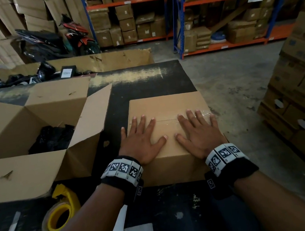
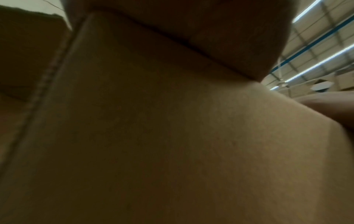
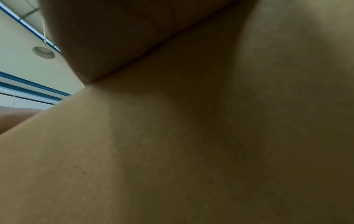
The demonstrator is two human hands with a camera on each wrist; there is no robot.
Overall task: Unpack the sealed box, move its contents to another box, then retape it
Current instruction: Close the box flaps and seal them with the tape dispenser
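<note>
Pressing both flat hands, left hand (image 1: 141, 139) and right hand (image 1: 198, 133), fingers straight and gripping nothing, on the taped box (image 1: 166, 105), I risk crushing its lid.

Head view: dim warehouse light, dark corners, wide-angle bending at edges, glare on the black table's (image 1: 141, 75) far edge. Both wrist views: dark, blurred, out-of-focus cardboard close up; bright ceiling strip lights (image 2: 314, 66) far behind.

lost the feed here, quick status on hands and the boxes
Left hand and right hand flat on the closed box, clear tape across its seam. Open box at left, black packets inside. Tape dispenser free, nothing in the way.
</note>
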